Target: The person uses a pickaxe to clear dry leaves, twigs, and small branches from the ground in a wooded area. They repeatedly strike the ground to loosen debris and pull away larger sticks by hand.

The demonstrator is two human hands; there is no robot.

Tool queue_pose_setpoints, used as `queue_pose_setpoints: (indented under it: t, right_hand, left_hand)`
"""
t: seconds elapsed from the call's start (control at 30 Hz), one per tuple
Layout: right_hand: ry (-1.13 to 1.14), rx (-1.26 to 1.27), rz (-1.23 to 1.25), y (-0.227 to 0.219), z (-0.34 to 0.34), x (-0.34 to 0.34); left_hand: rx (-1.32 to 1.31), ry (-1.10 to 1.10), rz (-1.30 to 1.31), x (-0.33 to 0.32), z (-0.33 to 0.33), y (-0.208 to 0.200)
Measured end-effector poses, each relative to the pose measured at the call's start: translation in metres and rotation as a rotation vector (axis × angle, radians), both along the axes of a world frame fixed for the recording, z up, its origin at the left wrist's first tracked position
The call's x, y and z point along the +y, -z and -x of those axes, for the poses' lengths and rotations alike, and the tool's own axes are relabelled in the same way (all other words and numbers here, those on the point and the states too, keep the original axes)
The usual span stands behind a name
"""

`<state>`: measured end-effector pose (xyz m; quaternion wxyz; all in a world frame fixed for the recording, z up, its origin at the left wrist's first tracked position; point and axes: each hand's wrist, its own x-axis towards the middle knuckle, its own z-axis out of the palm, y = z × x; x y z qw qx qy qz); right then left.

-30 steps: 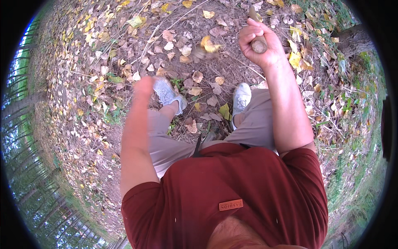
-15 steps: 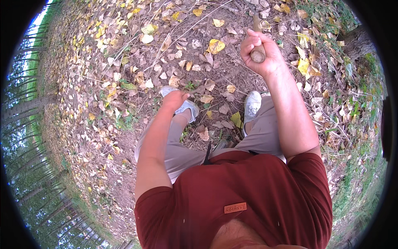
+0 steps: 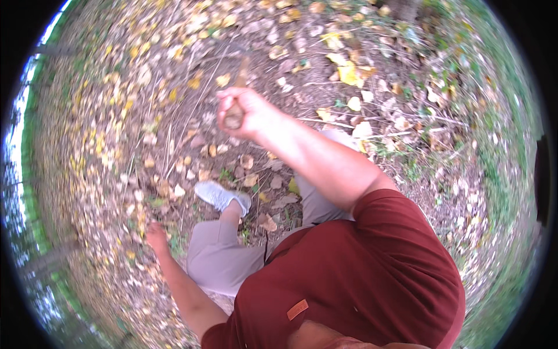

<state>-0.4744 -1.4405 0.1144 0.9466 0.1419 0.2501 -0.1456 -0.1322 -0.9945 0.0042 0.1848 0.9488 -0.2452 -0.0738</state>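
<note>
My right hand (image 3: 250,110) is closed round a wooden handle (image 3: 234,118), out ahead of my body and left of the middle. The handle's rounded butt end faces me, and its far part runs away over the leaves in a blur, so what it ends in cannot be made out. Low on the left, my left hand (image 3: 156,237) hangs out beside my left knee, over the leaf-strewn ground. It is small and smeared, its fingers do not show clearly, and no stick can be seen at it.
Fallen yellow and brown leaves, twigs and dry stalks cover the ground (image 3: 267,87). My left shoe (image 3: 222,196) is planted ahead of me; my right forearm partly covers the other leg. A tree trunk (image 3: 402,9) stands at the far right, with green growth along the right side.
My right hand has swung left with the wooden handle. My left hand has moved out to the left and nearer my body; the thin stick seen at it before no longer shows. The view has turned.
</note>
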Motion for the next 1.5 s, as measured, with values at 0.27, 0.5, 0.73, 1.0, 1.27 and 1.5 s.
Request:
queue_pose_setpoints:
  t: [0.27, 0.5, 0.73, 1.0, 1.27, 1.5]
  right_hand:
    - [0.395, -0.124, -0.014, -0.015, 0.115, -0.029]
    - [0.640, 0.305, -0.027, 0.063, 0.245, 0.025]
    - [0.315, 0.128, 0.102, 0.090, 0.219, 0.025]
    - [0.249, 0.246, 0.370, 0.047, 0.246, -0.040]
    - [0.860, 1.135, 0.333, 0.178, 0.369, -0.178]
    - [0.618, 1.223, 0.191, 0.218, 0.240, -0.231]
  left_hand:
    - [0.354, 0.204, 0.142, -0.175, 0.166, -0.085]
    - [0.407, 0.358, 0.188, -0.214, 0.189, -0.077]
    - [0.407, 0.354, 0.206, -0.244, 0.201, -0.071]
    - [0.587, 0.454, 0.323, -0.298, 0.252, -0.078]
    - [0.933, 0.236, 0.450, -0.307, 0.284, -0.101]
    - [1.038, 0.102, 0.479, -0.334, 0.263, -0.094]
